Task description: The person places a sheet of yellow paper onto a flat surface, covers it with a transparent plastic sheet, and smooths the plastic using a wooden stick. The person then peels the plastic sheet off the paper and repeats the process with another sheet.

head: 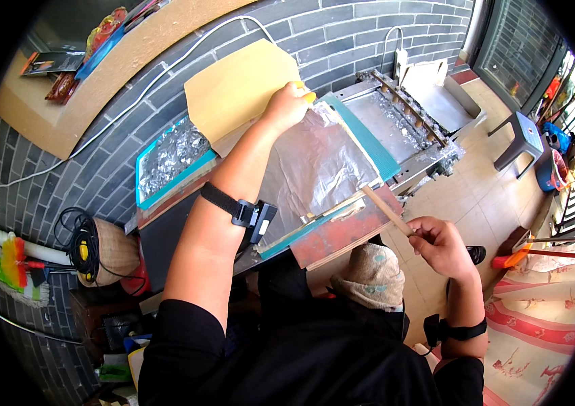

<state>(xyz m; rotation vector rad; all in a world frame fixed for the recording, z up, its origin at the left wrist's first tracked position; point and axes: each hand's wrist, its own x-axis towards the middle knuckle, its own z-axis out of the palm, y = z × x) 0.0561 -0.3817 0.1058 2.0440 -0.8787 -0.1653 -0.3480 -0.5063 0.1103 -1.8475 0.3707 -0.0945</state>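
Note:
My left hand, with yellow covers on some fingertips, is at the right edge of a large tan paper sheet; its grip on the sheet is partly hidden. Below it lies a thin, wrinkled silvery foil sheet on a stack of paper over a teal board. My right hand pinches the lower end of a flat wooden strip between thumb and fingers. The strip's far end meets the lower right corner of the stack. A reddish-brown worn board lies under the near edge.
A teal-rimmed tray of crumpled foil scraps stands at the left. Behind the stack on the right is a metal frame machine with foil bits. A grey plastic stool stands on the tiled floor. A brick wall runs behind.

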